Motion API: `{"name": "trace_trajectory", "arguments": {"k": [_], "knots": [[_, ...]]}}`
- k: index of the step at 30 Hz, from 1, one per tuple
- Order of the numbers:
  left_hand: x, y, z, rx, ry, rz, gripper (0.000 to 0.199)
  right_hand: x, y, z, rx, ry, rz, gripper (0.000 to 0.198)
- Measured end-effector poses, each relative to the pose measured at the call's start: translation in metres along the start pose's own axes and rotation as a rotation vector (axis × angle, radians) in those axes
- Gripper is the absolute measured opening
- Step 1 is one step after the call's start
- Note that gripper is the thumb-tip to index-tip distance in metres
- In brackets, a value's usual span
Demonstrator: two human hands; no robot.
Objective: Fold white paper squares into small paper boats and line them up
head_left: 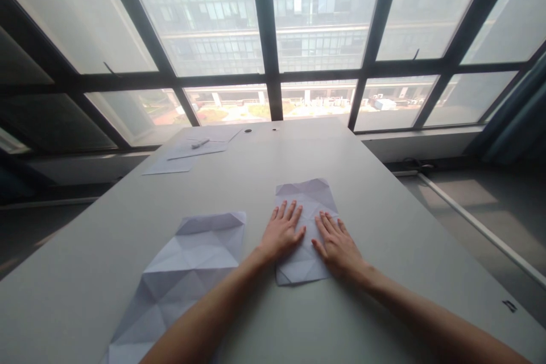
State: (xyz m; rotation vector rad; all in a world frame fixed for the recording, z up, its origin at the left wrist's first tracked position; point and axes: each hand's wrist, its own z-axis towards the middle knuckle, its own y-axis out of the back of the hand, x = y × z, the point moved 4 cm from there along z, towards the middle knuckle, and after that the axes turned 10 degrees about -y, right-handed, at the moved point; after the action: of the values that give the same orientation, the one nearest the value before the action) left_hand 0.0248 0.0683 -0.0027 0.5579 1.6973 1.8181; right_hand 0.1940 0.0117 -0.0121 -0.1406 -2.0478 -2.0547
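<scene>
A creased white sheet of paper (303,261) lies on the table in front of me, its far edge slightly raised. My left hand (282,232) rests flat on its left side, fingers spread and pointing away from me. On the right side of the same paper, my right hand (336,243) lies with its fingers stretched out, the thumb toward the middle. Both palms press down from above, covering parts of the paper. Left of it is a larger creased paper (191,250) with many fold lines, partly hidden beneath my left forearm.
The white table (367,193) reaches to a wall of dark-framed windows. At its far left lie several flat paper sheets (170,166) with a whitish pen-like object (200,143) on them. A round dark hole (248,131) is near the far edge. A small dark mark (509,306) shows at right.
</scene>
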Motion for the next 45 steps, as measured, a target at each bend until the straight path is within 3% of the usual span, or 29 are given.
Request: {"name": "trace_trajectory", "arguments": {"k": [11,16,21,25,31,45], "knots": [[0.001,0.0,0.0,-0.022,-0.009,-0.004,0.065,-0.033,0.011,0.018,0.054,-0.263,-0.008,0.075],[0.001,0.0,0.0,-0.036,-0.008,0.001,0.063,0.005,0.028,0.053,0.027,-0.167,0.046,0.07],[0.0,0.0,0.001,-0.013,-0.011,0.002,0.062,0.037,0.013,0.071,-0.04,-0.079,0.128,0.06],[0.0,0.0,0.001,-0.031,-0.013,0.004,0.064,0.022,-0.003,0.065,-0.076,-0.068,0.109,0.057],[0.001,-0.001,0.001,-0.021,-0.007,-0.005,0.064,-0.006,0.0,0.052,-0.092,-0.033,0.035,0.059],[0.016,0.01,0.004,-0.024,-0.055,-0.084,0.073,-0.012,0.001,0.055,-0.109,-0.046,-0.027,0.058]]}}
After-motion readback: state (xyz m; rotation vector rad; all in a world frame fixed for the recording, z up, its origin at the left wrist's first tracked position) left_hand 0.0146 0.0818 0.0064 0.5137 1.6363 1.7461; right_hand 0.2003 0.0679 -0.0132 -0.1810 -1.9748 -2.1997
